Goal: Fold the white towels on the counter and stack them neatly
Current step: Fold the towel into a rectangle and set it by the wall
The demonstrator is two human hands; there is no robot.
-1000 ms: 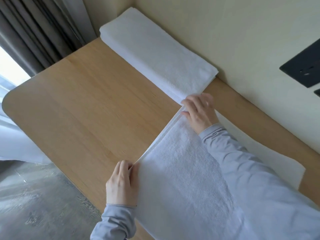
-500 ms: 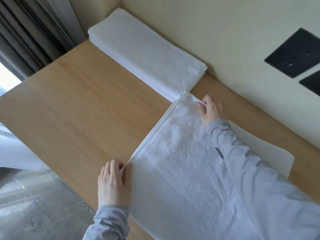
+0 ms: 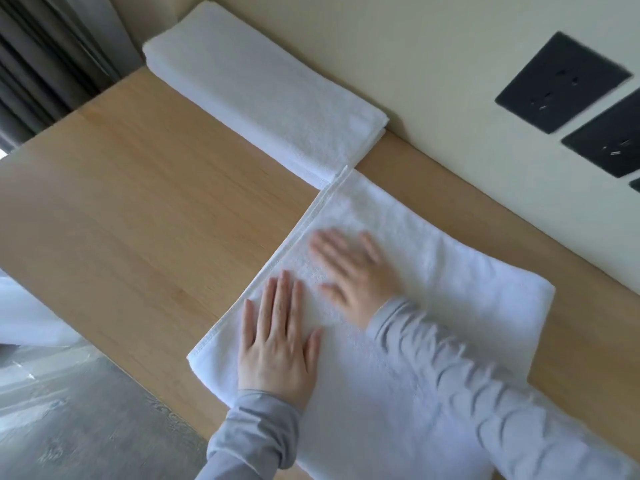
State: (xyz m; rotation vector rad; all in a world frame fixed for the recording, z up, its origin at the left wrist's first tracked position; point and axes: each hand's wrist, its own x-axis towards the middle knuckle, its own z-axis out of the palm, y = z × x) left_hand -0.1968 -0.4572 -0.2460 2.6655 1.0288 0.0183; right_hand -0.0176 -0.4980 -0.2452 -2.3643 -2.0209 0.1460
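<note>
Towel point(image 3: 433, 271) under work lies flat on the wooden counter point(image 3: 138, 220), its hemmed end reaching toward the back edge, where its far corner touches the near end of the folded stack point(image 3: 263, 88) set against the wall. A second ago each hand pinched a corner of that hemmed end, drawing it taut; half a second ago the corners were being laid down. Both pinches are now released. Left hand point(image 3: 277, 344) rests palm down, fingers straight and together, on the towel near the corner at the counter's front edge; it grips nothing. Right hand point(image 3: 349, 268) is likewise flat and spread on the cloth, blurred, nearer the middle; it holds nothing either. Grey sleeves cover both wrists.

Assessment: the fold appears to be placed with edges matched along the hem, and the hands have gone over to pressing and smoothing. This towel is not yet reduced to the narrow shape of the stack, so at least one further fold seems outstanding before it can be stacked. Black wall plates point(image 3: 561, 81) are clear of the work.
</note>
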